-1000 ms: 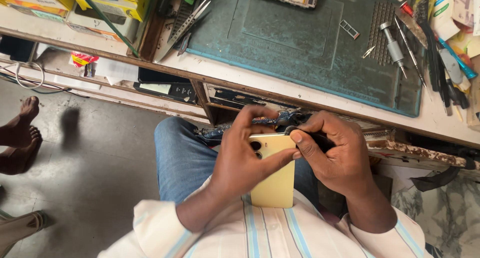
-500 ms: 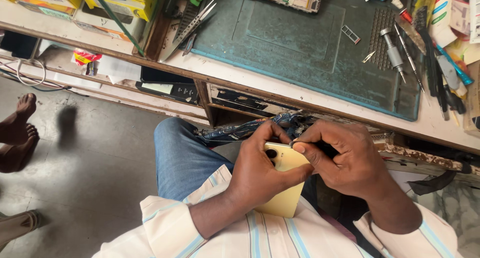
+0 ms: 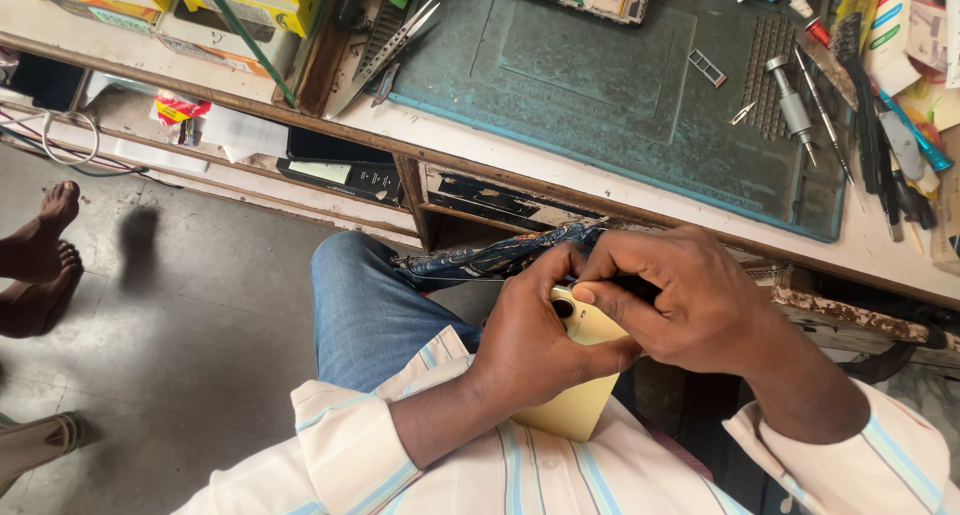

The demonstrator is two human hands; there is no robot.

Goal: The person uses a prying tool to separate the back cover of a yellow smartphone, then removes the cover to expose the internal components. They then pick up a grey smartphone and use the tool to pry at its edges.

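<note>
Head view: you sit at the surface (image 3: 620,190) with both hands down over your lap, below its front edge. Your left hand (image 3: 530,340) is closed around the yellow phone (image 3: 580,395), palm wrapped over its upper half, thumb by the camera ring. Looks like that grip is there to brace it against your body so it can't slide. Your right hand (image 3: 690,305) is closed too, fingers pinched at the phone's top edge with the forefinger tip pressing right at the corner; whether a small tool sits in that pinch I cannot tell, something dark shows just behind the fingers. Holding it low and close probably gives you steadier fine control than working up on the mat.

Phone: pale yellow back facing up, flat, glossy, rounded corners, one dark round lens showing near your left thumb. Lower end rests against your striped shirt (image 3: 560,475). Screen side hidden.

Up top, the teal work mat (image 3: 600,85) lies on the surface, with a silver screwdriver (image 3: 790,110) and a row of hand tools (image 3: 880,145) at its right, tweezers (image 3: 400,40) at its left, all well apart from your hands. Blue patterned cloth (image 3: 500,260) is draped just beside your left hand. Someone's bare feet (image 3: 40,255) on the floor, far left.
</note>
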